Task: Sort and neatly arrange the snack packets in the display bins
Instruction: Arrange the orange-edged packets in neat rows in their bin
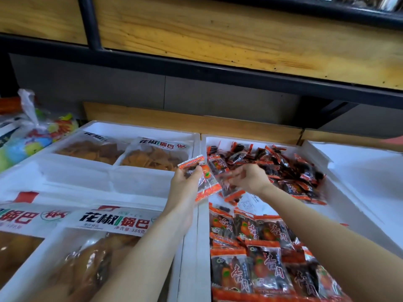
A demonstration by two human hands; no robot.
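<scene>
Packets (205, 184) are held fanned in L hand (185, 184), long axis up-left to down-right, over the wall of middle bin (202, 247). Loose heap (294, 171) lies just right of & beyond R hand (248, 177), the nearer one. R fingers are blurred, so the grip can't be told. Neat rows (261, 236) lie nearer the body.

Head view, down over bins (197, 214)
</scene>
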